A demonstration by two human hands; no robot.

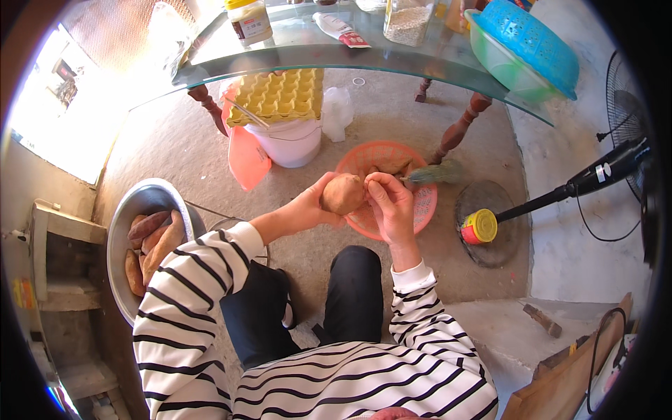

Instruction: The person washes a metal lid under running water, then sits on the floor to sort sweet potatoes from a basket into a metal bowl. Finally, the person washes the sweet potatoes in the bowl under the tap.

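Note:
My left hand (310,207) grips a large tan sweet potato (342,195) above the near left rim of an orange plastic basket (426,210). At the right end of this sweet potato is my right hand (387,202), its thumb and forefinger pinched together; whether they hold a small piece I cannot tell. In the basket lie more tan roots, partly hidden by my hands. A green gourd-like vegetable (436,172) rests across the basket's right rim. To my left a metal basin (116,226) holds several sweet potatoes (167,244), one of them darker red.
A glass table (294,59) with jars and a blue colander (535,44) spans the far side. Beneath stands a white bucket (296,144) topped by a yellow egg tray (278,97). A pedestal fan (546,202) and a yellow-red can (479,227) are at the right.

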